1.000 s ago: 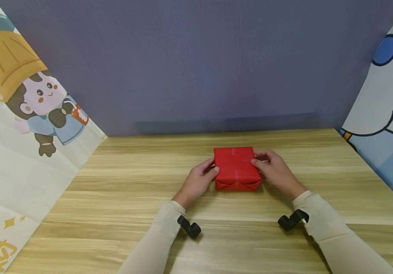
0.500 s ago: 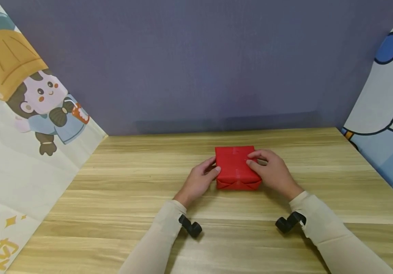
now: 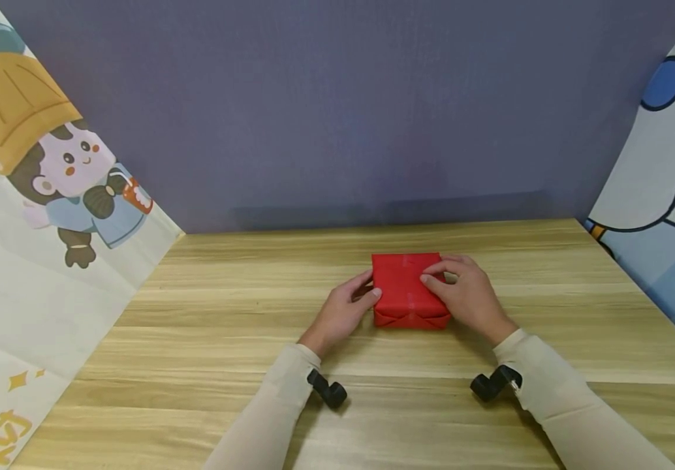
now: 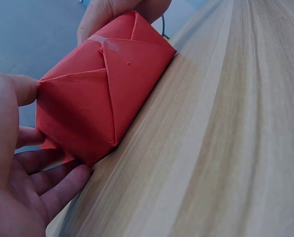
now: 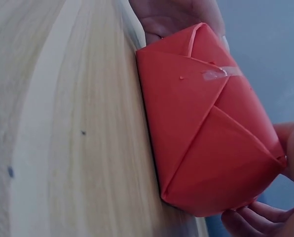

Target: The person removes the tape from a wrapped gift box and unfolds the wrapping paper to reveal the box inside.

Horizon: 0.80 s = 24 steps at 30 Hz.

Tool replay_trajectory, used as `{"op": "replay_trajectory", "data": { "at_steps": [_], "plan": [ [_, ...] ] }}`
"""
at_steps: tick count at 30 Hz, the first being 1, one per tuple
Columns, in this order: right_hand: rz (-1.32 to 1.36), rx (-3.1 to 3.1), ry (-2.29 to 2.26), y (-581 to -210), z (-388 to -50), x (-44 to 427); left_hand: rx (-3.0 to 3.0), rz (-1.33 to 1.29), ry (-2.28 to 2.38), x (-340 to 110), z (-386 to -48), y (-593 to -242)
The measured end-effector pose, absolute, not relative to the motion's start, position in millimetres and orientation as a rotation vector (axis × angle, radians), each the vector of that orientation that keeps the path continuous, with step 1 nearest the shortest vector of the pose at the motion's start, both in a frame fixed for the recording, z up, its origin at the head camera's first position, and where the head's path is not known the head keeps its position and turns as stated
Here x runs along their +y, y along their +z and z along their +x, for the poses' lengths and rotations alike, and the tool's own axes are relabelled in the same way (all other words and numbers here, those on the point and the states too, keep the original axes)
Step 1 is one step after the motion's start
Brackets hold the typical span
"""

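Observation:
A box wrapped in red paper (image 3: 407,287) lies flat on the wooden table. In both wrist views its near end shows folded flaps with a strip of clear tape (image 5: 218,74). My left hand (image 3: 340,315) holds the box's left side, its thumb on the top edge and its other fingers along the side. On the right, my right hand (image 3: 471,295) is curled over the box's edge. Its thumb and forefinger tips are close together on the top; the right wrist view shows its other fingers at the lower side. Whether they pinch the paper is too small to tell.
The wood-grain table (image 3: 214,365) extends around the box. A dark blue-grey panel (image 3: 337,111) rises behind it. Printed white sheets, the left sheet (image 3: 32,294) and the right sheet (image 3: 625,156), flank the table. Black camera mounts sit on both wrists.
The right thumb and forefinger have moved from the box's right edge inward over its top. The box has shifted very slightly right, and the left hand with it.

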State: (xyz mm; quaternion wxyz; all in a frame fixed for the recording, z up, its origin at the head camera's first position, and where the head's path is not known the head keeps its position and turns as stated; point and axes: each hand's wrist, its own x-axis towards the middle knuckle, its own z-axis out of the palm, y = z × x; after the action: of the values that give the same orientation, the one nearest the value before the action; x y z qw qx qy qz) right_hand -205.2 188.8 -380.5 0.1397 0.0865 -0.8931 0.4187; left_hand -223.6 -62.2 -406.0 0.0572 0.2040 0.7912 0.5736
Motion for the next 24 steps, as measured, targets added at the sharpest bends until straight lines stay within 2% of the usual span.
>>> {"op": "replay_trajectory", "data": {
  "at_steps": [24],
  "plan": [
    [0.251, -2.500, 1.197, -385.9, -207.4, 185.2, 2.412, 0.598, 1.716, -62.3, -222.3, -403.8]
  ]
}}
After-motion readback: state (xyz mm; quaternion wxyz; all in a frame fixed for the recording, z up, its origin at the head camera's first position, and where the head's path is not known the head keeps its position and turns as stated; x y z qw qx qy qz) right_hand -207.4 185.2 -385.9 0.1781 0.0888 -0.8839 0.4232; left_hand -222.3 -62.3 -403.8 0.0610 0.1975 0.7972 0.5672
